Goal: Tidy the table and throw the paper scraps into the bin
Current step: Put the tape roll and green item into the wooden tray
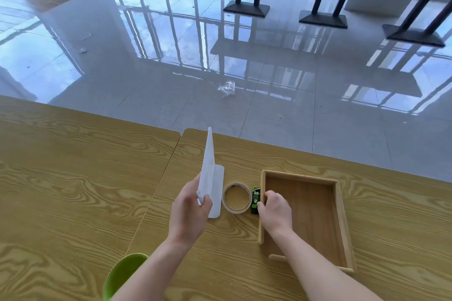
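Yellow-brown wood-grain laminate covers the two-part table (pixel 73 178), whose seam runs diagonally between the arms. A white sheet of paper (pixel 208 154) is held upright above the table by the left hand (pixel 189 215); its lower edge is pinched between the thumb and the curled fingers, and its top corner is raised toward the far table edge. A second white rounded strip (pixel 218 193) is seen lying flat on the table just beside and partly under the held sheet.

To the right of the strip, a beige roll of masking tape (pixel 235 211) lies flat on the table. Just beside it, a small green-and-black glue stick (pixel 255 197) lies against the outside of the left wall of a shallow rectangular wooden tray (pixel 299 176). The stick's near end is grasped by the right hand (pixel 276 210), with the thumb on the stick and the fingers curled over the tray wall; the right forearm is stretched across the tray's near left corner.

A lime-green round plastic bin (pixel 122 273) is partly seen below the near table edge, under the left forearm. On the glossy grey tiled floor (pixel 146 56) beyond the table, a crumpled clear plastic wrapper (pixel 227 87) is seen.
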`<state>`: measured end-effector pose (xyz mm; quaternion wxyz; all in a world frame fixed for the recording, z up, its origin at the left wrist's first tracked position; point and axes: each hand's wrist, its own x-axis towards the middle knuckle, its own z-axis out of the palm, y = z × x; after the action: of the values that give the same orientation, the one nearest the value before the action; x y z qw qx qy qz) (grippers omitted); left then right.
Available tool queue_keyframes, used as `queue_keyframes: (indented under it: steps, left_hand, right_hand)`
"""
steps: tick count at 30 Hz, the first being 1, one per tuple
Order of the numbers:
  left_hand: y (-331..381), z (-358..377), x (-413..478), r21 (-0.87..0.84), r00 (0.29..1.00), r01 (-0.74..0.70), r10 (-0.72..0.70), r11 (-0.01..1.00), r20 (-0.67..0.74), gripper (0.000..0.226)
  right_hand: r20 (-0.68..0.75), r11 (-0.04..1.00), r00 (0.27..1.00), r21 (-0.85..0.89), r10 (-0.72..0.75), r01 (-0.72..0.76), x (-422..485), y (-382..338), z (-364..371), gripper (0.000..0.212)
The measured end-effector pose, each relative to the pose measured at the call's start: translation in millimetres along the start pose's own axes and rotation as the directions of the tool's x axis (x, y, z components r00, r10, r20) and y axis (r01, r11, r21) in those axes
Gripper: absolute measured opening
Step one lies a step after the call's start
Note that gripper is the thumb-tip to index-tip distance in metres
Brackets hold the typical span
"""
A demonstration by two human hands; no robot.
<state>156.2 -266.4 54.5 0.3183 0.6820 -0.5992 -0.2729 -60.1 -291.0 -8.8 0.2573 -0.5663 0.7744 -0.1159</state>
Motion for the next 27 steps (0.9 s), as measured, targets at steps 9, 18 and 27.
queue_keyframes:
  steps: [9,18,27]
  left_hand:
    - [-14.3,-11.8,51.8,0.030,0.999,-0.043,0.043,0.999,0.014,0.037]
    - [-23.4,-17.1,82.4,0.011,0.999,-0.030,0.030,0.999,0.010,0.038]
    - [-33.2,-24.4,92.7,-0.041,1.000,-0.029,0.028,0.999,-0.013,0.031]
  right_hand:
    - [-0.014,1.000,1.000,-0.008,0.008,-0.008,27.5,-29.2,7.7,0.013]
    - [-0.003,1.000,1.000,-0.006,0.015,-0.015,49.6,-48.6,9.6,0.011]
    - [0.041,1.000,0.999,0.007,0.000,0.000,63.7,-62.1,10.5,0.014]
